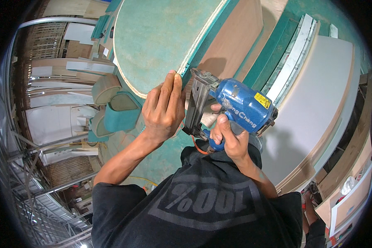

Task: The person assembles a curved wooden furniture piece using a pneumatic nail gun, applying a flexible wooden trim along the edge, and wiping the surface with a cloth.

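My right hand [231, 136] is wrapped round the handle of a blue air nail gun [242, 103]. Its dark metal nose points up and left, close to the edge of a large green rounded panel [161, 37]. Along the panel's edge runs a thin green strip [206, 39], next to a pale wood line. My left hand [164, 105] grips the strip at the panel's near corner, fingertips on top, its thumb hidden. The nail gun's nose sits just right of those fingertips; whether it touches the strip I cannot tell. An orange air hose [199, 145] hangs below the gun.
Green curved wooden pieces [122, 111] stand on the floor at left. Large curved white panels [306, 107] lie at right beside a long green board [273, 49]. Stacked boards [66, 89] fill the far left. Part of another person [312, 215] shows at lower right.
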Demonstrator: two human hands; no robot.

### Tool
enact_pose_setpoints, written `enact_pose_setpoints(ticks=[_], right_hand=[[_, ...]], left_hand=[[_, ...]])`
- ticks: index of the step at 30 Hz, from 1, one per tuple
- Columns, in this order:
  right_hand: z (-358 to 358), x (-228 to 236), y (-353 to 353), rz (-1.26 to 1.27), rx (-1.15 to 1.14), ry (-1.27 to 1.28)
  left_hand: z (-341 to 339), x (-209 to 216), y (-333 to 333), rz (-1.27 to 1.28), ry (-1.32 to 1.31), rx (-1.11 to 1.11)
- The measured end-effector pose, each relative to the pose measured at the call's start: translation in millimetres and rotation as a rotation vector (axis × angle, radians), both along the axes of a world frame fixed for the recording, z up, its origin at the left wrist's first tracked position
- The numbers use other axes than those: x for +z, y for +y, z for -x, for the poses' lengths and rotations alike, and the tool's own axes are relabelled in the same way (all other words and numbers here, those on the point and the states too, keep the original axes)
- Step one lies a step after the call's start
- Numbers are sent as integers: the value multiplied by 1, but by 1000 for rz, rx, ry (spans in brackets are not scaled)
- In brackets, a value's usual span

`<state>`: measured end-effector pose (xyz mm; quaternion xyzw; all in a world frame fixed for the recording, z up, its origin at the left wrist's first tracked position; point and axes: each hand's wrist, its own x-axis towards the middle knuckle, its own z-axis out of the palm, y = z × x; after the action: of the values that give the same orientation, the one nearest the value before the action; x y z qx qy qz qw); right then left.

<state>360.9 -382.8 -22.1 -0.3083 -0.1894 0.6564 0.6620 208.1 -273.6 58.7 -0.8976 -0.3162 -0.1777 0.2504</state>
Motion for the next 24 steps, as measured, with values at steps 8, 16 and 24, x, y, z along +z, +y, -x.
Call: enact_pose_setpoints(ticks=[8,16,24], right_hand=[[0,2,0,3,-1,3],[5,4,3,6,-3,21],[5,4,3,-27,15,4]], left_hand=[[-1,0,-1,18,-23,5],[4,-3,1,-1,-36,13],[6,-2,3,8,-43,3]])
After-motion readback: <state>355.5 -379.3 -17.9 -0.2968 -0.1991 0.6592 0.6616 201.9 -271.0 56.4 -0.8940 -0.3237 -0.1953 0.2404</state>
